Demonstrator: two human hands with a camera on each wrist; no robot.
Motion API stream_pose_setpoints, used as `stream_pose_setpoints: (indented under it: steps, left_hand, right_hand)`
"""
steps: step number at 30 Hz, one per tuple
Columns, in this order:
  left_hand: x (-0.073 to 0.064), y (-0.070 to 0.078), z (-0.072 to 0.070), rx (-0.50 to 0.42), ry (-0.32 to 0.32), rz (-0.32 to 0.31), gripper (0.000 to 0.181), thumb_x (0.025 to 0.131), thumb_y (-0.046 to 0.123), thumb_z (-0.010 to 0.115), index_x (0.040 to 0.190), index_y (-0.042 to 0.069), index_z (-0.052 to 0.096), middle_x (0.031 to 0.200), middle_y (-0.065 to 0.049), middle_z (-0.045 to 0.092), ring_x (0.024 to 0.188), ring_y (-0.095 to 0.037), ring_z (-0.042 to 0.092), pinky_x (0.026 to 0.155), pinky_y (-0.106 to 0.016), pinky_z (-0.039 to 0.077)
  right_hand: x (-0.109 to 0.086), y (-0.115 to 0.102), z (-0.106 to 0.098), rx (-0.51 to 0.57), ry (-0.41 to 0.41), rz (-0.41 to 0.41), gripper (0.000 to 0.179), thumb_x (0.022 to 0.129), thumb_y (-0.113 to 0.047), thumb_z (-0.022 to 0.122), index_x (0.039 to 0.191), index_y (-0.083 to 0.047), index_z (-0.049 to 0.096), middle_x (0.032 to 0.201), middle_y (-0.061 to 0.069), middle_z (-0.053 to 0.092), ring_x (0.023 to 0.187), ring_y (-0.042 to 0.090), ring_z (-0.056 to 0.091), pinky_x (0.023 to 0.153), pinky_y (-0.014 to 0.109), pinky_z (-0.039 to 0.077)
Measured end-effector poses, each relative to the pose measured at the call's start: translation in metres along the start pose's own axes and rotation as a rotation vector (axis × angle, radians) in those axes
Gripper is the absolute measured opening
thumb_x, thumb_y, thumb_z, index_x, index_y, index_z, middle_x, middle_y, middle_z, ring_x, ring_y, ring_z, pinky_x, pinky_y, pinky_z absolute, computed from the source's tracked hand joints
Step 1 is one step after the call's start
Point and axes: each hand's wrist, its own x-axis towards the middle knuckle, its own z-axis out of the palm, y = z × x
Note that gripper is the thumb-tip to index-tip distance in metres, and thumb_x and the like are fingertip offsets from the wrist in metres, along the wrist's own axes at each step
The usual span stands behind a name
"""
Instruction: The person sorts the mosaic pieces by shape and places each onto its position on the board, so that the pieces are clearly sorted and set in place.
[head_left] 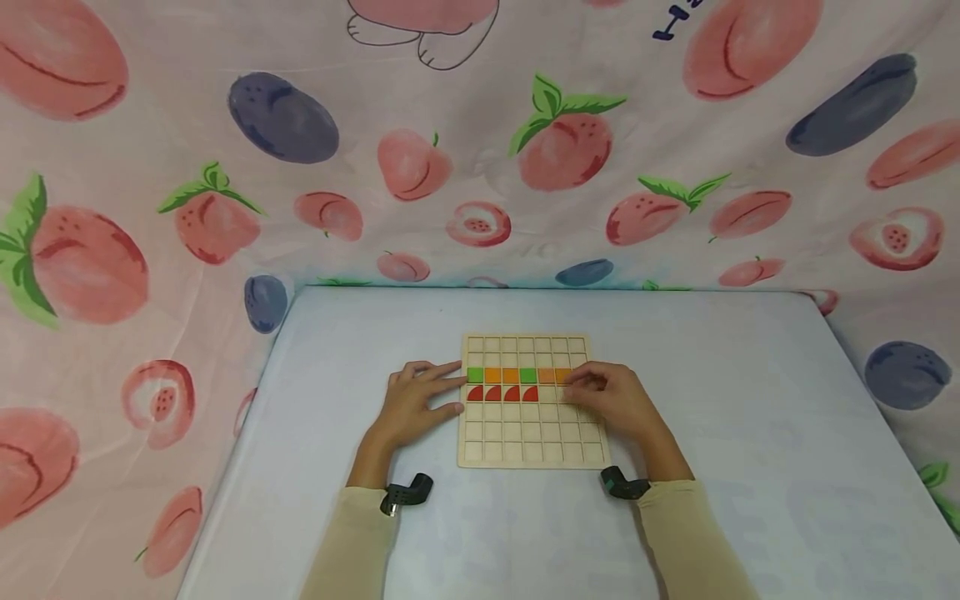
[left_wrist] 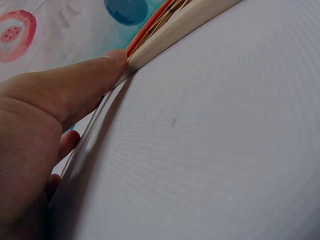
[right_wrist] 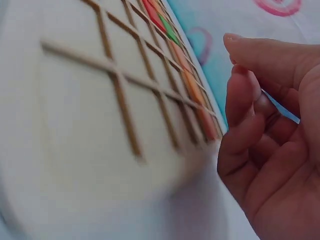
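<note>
A wooden grid board (head_left: pixel 525 454) lies on the table, its cells ruled in rows. One row bears green tiles (head_left: pixel 476 375) and orange tiles (head_left: pixel 502 375). Below it, several cells show red quarter-circle tiles (head_left: pixel 492 393) starting at the left. My left hand (head_left: pixel 415 402) touches the board's left edge with its fingers spread; in the left wrist view the thumb (left_wrist: pixel 95 75) rests against the wooden rim. Over the right side of these rows is my right hand (head_left: pixel 613 398), fingers curled and thumb near the index finger. Whether it pinches anything cannot be seen.
A white-covered table (head_left: pixel 750 400) surrounds the board. Behind it and at the sides hangs a cloth (head_left: pixel 480 108) printed with peaches and dark blue fruit. Each wrist carries a small black camera, the left camera (head_left: pixel 407 493) and the right camera (head_left: pixel 624 483).
</note>
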Motion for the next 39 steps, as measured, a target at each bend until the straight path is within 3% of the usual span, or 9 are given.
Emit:
stream_pose_setpoints:
  steps: [8,14,18,21,30,39]
  left_hand:
    - [0.0,0.0,0.0,0.002,-0.009,-0.013,0.049,0.093,0.055,0.068,0.139,0.039,0.063,0.156,0.018,0.048,0.138,-0.022,0.04,0.105,-0.049,0.03]
    - [0.0,0.0,0.001,0.006,0.002,-0.007,0.049,0.093,0.055,0.068,0.139,0.039,0.063,0.155,0.017,0.049,0.137,-0.023,0.041,0.103,-0.049,0.031]
    - [0.0,0.0,0.0,0.004,-0.003,-0.01,0.05,0.093,0.055,0.068,0.139,0.039,0.063,0.156,0.018,0.049,0.137,-0.023,0.041,0.103,-0.049,0.03]
    - [0.0,0.0,0.0,0.0,-0.006,-0.009,0.05,0.093,0.055,0.068,0.14,0.039,0.063,0.156,0.018,0.048,0.137,-0.023,0.041,0.104,-0.049,0.03]
    - [0.0,0.0,0.001,-0.002,-0.009,-0.015,0.05,0.093,0.055,0.068,0.14,0.038,0.063,0.156,0.018,0.048,0.137,-0.022,0.04,0.104,-0.049,0.03]
    - [0.0,0.001,0.0,-0.002,-0.014,-0.019,0.05,0.093,0.055,0.068,0.14,0.038,0.063,0.156,0.018,0.048,0.138,-0.022,0.04,0.106,-0.049,0.029]
  right_hand:
    - [-0.01,0.011,-0.04,-0.197,0.032,0.02,0.02,0.091,-0.031,0.078,0.106,-0.017,0.077,0.097,0.001,0.075,0.089,0.019,0.065,0.076,0.032,0.052]
    - [-0.018,0.021,-0.064,-0.278,-0.007,0.069,0.022,0.092,-0.028,0.075,0.108,-0.012,0.075,0.097,0.007,0.073,0.077,0.019,0.064,0.063,0.033,0.052]
    - [-0.02,0.031,-0.074,-0.355,-0.031,0.091,0.018,0.091,-0.025,0.076,0.104,-0.013,0.075,0.088,0.001,0.071,0.076,0.017,0.063,0.07,0.032,0.05]
    - [-0.022,0.036,-0.079,-0.409,-0.04,0.108,0.019,0.09,-0.029,0.077,0.102,-0.015,0.075,0.087,-0.002,0.07,0.085,0.017,0.062,0.074,0.033,0.048]
    - [-0.031,0.043,-0.088,-0.438,-0.064,0.148,0.022,0.085,-0.033,0.082,0.098,-0.016,0.076,0.09,0.002,0.066,0.093,0.024,0.06,0.072,0.033,0.045]
    - [-0.031,0.046,-0.085,-0.412,-0.015,0.13,0.018,0.088,-0.037,0.079,0.09,-0.02,0.075,0.082,-0.002,0.066,0.087,0.019,0.057,0.07,0.031,0.043]
